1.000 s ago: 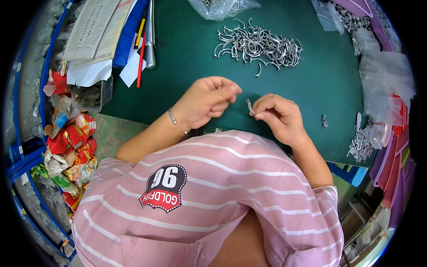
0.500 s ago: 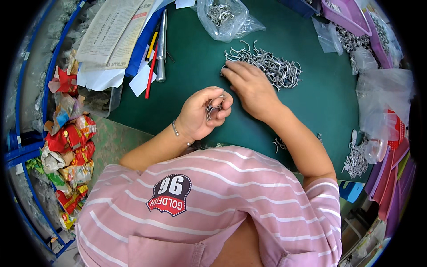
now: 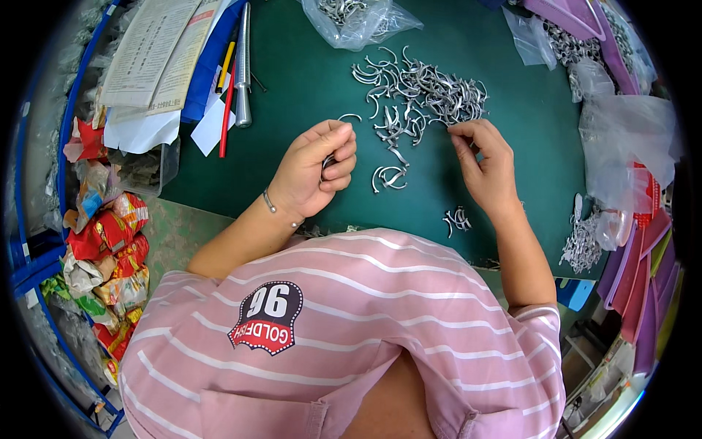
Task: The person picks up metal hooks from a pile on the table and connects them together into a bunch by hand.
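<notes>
On the green table mat point(image 3: 307, 80), my left hand point(image 3: 316, 170) curls shut around small curved silver metal clips point(image 3: 328, 160); my right hand point(image 3: 485, 162) has moved away from it, fingertips now pinching at the loose clip pile point(image 3: 424, 91)

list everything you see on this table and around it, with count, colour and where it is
metal clips: a heap, too many to count, silver, centre of the mat
small clip group: a few, silver, near edge of the mat by the right forearm
table mat: one, dark green, under everything
clear bags: several, some holding clips, top and right side
papers: a stack, white, top left
pens: two or so, red and yellow, beside the papers
metal rod: one, silver, next to the pens
snack wrappers: many, mostly red, far left
trays: several, purple and red, right edge
left hand: closed on a clip
right hand: fingertips at the heap's edge
</notes>
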Motion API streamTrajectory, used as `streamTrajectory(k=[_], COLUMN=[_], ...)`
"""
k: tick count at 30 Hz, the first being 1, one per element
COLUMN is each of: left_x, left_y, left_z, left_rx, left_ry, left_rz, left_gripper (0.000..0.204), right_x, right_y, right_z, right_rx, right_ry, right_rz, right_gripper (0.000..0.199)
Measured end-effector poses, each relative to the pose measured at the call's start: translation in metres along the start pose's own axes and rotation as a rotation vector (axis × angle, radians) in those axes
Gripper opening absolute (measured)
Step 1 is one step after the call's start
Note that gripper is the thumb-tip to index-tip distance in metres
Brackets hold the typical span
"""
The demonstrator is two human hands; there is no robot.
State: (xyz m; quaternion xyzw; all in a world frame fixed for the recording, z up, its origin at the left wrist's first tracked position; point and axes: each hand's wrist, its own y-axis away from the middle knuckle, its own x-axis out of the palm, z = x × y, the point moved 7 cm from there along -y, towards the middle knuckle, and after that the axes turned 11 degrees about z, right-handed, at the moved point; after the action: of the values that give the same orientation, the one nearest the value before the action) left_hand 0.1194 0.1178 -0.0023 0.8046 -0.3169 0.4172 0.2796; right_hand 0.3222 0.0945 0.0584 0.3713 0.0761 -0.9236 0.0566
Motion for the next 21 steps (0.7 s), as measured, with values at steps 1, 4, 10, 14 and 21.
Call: streamTrajectory(k=[1,4,10,14,21], left_x=[0.002,0.004,0.010,0.011,0.028], left_y=[-0.001,-0.001,0.002,0.001,-0.010], left_z=[0.000,0.003,0.006,0.015,0.029], left_rx=[-0.012,-0.043,-0.077,-0.147,-0.140], left_ry=[-0.004,-0.028,-0.143,-0.241,-0.195], left_rz=[-0.014,-0.056,-0.097,-0.095,0.052], left_gripper=[0.015,0.013,0.010,0.014,0.012], right_x=[0.002,0.021,0.036,0.044,0.071], right_y=[-0.001,-0.004,-0.011,0.004,0.023], right_z=[-0.003,0.010,0.016,-0.018,0.007], right_rx=[0.045,-0.131,-0.274,0.188,0.265], right_ry=[0.003,0.114,0.248,-0.633,-1.285], right_rz=[0.038,0.091,0.127,0.140,0.258], right_gripper=[0.013,0.016,0.017,0.007,0.010])
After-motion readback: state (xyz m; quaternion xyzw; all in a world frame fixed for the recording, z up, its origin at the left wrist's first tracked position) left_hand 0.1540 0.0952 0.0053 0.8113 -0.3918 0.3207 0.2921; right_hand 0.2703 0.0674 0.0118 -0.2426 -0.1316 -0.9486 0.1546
